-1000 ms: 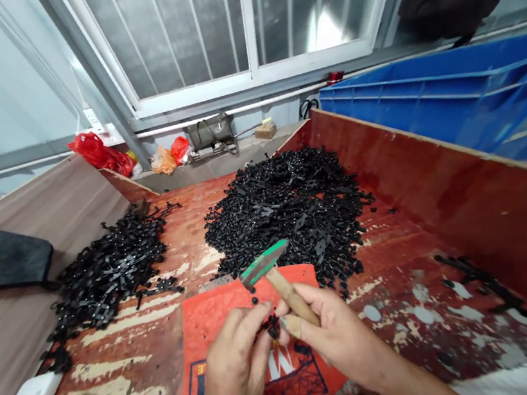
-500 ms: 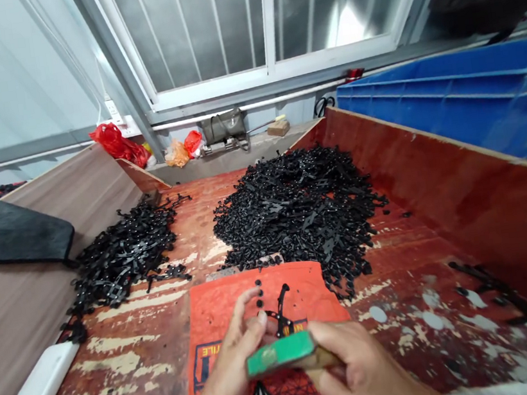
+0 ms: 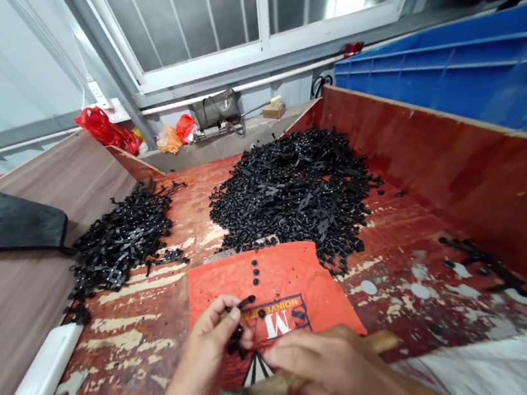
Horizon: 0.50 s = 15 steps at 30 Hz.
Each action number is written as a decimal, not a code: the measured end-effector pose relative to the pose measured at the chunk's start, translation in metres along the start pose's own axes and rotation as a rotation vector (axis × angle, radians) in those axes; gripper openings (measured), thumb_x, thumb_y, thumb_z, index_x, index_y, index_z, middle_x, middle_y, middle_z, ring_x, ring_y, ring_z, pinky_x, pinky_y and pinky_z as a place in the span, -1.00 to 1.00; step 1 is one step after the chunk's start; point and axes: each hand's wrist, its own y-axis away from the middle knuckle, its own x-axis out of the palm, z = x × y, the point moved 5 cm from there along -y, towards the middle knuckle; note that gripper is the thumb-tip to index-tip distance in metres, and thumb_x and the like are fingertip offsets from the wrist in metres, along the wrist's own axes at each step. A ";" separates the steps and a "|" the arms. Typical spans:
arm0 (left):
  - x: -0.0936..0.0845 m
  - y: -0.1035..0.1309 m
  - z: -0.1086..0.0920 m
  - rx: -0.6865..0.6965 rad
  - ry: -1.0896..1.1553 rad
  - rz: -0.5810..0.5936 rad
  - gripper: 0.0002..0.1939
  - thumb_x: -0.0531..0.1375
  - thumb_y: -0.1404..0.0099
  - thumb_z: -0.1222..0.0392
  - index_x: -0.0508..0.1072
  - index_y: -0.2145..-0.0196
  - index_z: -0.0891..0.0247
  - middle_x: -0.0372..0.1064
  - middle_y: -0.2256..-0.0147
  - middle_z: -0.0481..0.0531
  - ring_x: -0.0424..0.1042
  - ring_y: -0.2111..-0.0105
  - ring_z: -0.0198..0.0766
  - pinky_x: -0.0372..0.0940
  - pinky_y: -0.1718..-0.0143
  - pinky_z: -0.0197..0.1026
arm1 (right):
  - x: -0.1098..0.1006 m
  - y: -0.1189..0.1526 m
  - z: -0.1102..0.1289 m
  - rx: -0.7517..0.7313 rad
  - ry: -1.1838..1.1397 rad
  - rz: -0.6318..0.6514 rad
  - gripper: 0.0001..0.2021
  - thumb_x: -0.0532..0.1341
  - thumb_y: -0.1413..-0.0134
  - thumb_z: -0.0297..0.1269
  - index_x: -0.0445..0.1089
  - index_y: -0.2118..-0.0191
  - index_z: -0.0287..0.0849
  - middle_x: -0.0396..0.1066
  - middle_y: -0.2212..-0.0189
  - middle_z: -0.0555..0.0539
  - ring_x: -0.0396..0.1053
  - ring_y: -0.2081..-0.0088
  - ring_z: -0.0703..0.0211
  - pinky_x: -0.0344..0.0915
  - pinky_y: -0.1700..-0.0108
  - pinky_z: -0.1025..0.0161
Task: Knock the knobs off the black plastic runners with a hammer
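Observation:
My left hand [image 3: 209, 337] is closed on a slim black plastic part [image 3: 245, 302] with short arms, held just above an orange cloth [image 3: 296, 261]. Fingers hide some of that part. My right hand [image 3: 336, 359] grips the wooden handle of a hammer [image 3: 276, 387]; its green head points down and left, near my body. Several small round black pieces [image 3: 255, 272] stand in a row on the cloth, and another lies by my left fingertips.
A large heap of black parts [image 3: 291, 187] lies behind the cloth. A smaller heap [image 3: 124, 242] is at the left, beside a wooden board [image 3: 88, 162]. At the right stand a reddish board [image 3: 431, 143] and a blue crate [image 3: 421, 66]. A white power bank-like object [image 3: 39, 376] lies front left.
The branched black part has come off the cloth into my left hand, which moved left. My right hand has lowered the hammer toward my body and turned it. The view has tilted slightly down.

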 end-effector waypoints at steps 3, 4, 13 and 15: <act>-0.019 0.003 -0.008 0.008 -0.036 -0.054 -0.71 0.27 -0.13 0.00 0.38 0.28 0.22 0.24 0.56 -0.16 0.21 0.56 -0.39 0.07 0.50 -0.34 | -0.013 0.018 -0.024 0.279 -0.183 -0.088 -0.73 0.11 -0.27 -0.35 0.43 0.01 0.08 0.55 0.25 0.07 0.50 0.25 0.20 0.31 0.23 0.35; -0.021 0.003 -0.009 0.016 -0.082 -0.043 -0.73 0.25 -0.14 -0.01 0.40 0.32 0.24 0.21 0.56 -0.16 0.17 0.56 -0.39 0.05 0.51 -0.34 | -0.014 0.024 -0.034 0.355 -0.201 -0.121 -0.77 0.09 -0.30 -0.29 0.44 0.03 0.06 0.55 0.30 0.06 0.49 0.30 0.19 0.30 0.26 0.34; -0.006 -0.023 -0.001 0.246 -0.717 -0.001 -0.61 0.07 -0.30 -0.09 0.27 0.55 0.23 0.14 0.55 -0.11 0.19 0.46 -0.29 0.05 0.40 -0.28 | 0.007 0.050 -0.069 0.557 0.087 -0.095 -0.77 -0.03 -0.38 -0.22 0.35 0.17 -0.04 0.51 0.39 0.01 0.49 0.35 0.09 0.23 0.33 0.27; -0.004 -0.024 -0.003 0.276 -0.874 -0.033 -0.57 0.02 -0.34 -0.09 0.20 0.58 0.21 0.12 0.57 -0.11 0.21 0.47 -0.28 0.03 0.41 -0.26 | 0.009 0.050 -0.069 0.551 0.116 -0.076 -0.77 -0.04 -0.38 -0.24 0.36 0.15 -0.02 0.52 0.38 0.03 0.51 0.34 0.10 0.23 0.33 0.28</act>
